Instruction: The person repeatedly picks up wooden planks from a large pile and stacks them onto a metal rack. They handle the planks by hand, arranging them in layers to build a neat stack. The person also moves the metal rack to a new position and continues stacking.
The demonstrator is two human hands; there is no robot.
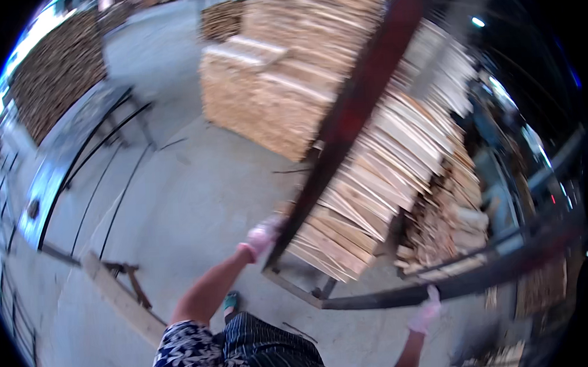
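A dark metal frame (344,131) with patches of red rises on my right and spans the view, with long thin boards (380,172) stacked inside it. My left hand (263,237), in a pale pink glove, is closed at the frame's left bar, its fingers blurred and partly hidden by the bar. On the frame's lower bar (380,300), at the right, my right hand (426,311) is closed too, also gloved, with one digit pointing up over the bar and the others hard to make out.
A tall stack of boards (257,106) stands beyond the frame. At the left are a metal-topped table (48,180), a wooden beam (117,296) and another large wood stack (62,69). Short wood pieces (443,232) lie heaped at the right. A thin stick (300,331) lies near my feet.
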